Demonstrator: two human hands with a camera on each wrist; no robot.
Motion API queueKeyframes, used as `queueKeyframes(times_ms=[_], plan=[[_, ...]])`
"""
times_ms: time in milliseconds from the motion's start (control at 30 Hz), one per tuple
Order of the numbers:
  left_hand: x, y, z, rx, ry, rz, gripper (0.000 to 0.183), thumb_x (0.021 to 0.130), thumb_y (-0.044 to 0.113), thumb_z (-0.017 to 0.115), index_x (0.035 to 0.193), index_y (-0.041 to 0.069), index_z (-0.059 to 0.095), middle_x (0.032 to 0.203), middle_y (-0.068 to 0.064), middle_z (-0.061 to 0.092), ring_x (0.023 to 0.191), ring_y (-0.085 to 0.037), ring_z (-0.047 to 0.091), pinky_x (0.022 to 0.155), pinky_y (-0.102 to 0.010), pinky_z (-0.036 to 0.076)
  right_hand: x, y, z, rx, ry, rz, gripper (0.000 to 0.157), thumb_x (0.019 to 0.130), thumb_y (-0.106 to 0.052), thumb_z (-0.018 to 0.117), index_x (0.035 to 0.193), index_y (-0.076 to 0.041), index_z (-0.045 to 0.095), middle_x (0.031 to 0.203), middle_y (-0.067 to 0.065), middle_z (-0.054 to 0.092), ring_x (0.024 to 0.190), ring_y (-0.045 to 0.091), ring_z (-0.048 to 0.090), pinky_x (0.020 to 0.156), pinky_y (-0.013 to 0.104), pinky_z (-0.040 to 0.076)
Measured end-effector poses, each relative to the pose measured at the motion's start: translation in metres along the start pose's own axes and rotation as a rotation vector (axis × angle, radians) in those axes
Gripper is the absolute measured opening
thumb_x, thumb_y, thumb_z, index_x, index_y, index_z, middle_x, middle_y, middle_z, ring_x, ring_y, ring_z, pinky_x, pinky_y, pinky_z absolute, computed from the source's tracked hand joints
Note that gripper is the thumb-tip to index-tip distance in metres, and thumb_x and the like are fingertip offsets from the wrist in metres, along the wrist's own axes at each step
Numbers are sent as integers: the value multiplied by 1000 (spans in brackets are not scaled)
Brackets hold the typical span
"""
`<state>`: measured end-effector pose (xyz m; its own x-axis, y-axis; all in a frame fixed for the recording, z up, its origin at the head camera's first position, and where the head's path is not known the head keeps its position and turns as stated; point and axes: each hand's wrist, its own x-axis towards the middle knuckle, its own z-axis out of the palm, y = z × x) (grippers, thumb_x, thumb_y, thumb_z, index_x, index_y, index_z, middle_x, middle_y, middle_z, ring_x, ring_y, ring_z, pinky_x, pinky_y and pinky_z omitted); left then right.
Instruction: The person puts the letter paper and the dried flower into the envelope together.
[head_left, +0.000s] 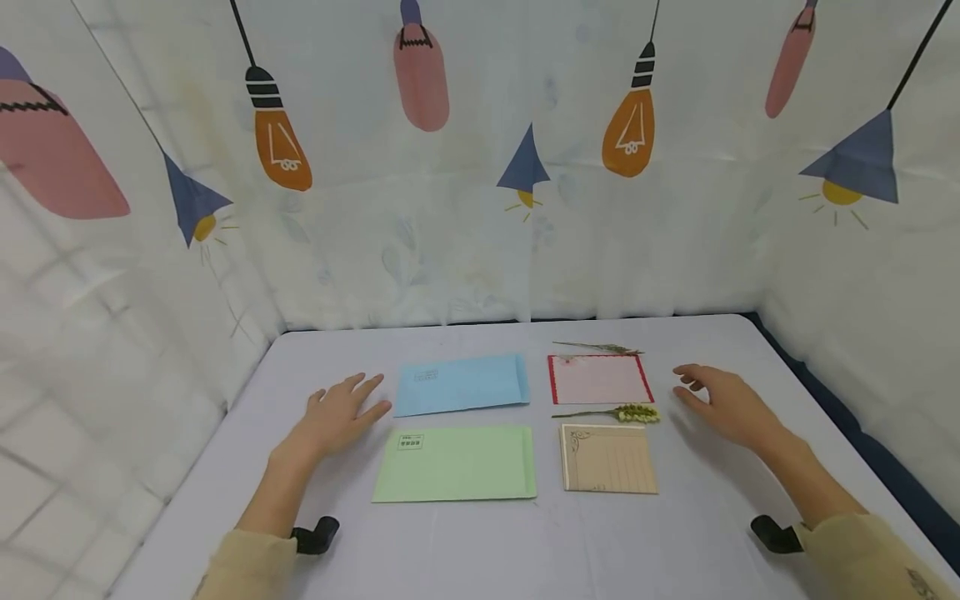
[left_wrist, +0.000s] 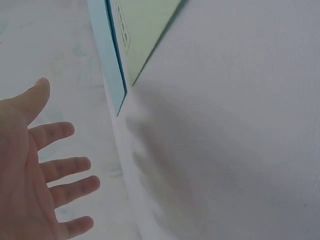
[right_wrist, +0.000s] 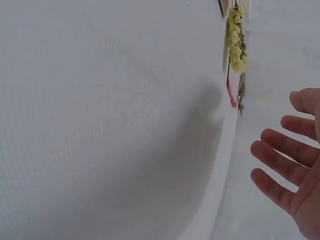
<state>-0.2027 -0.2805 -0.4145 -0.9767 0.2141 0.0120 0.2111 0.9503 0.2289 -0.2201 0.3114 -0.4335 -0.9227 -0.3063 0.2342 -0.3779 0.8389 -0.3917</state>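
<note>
My left hand hovers over the table with its fingers spread, just left of a blue envelope. Nearer to me lies a green envelope. On the other side, my right hand is held above the table with loosely bent fingers and nothing in it. Closest to it are a pink card with a red border and a yellow-green dried flower sprig. Below the sprig sits a small stack of tan lined note cards. Both wrist views show the palms bare, the left and right hand touching nothing.
A second, thinner dried sprig lies along the pink card's far edge. The white-covered table ends at a patterned curtain behind and at the sides. A black strap end juts from the left wrist, another from the right.
</note>
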Motion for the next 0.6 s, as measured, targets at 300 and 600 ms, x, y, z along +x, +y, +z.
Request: queueKeyframes(times_ms=[300,600], plan=[[3,26,6,0,52,100,63,106,52,49,152,8,51,151,-26,45,136,-47,45,106,-73,28,-1,-20,6,34,-35,-50,33,100,-21,69,125,1,68,109,5,71,94,21,64,77,41,56],[-6,68,17,-26,-17,215,63,106,56,48,152,13,52,154,-20,44,143,-40,40,110,-71,25,-10,-39,13,83,-122,-81,39,100,-39,69,123,-8,70,114,-1,69,92,14,60,69,31,51]])
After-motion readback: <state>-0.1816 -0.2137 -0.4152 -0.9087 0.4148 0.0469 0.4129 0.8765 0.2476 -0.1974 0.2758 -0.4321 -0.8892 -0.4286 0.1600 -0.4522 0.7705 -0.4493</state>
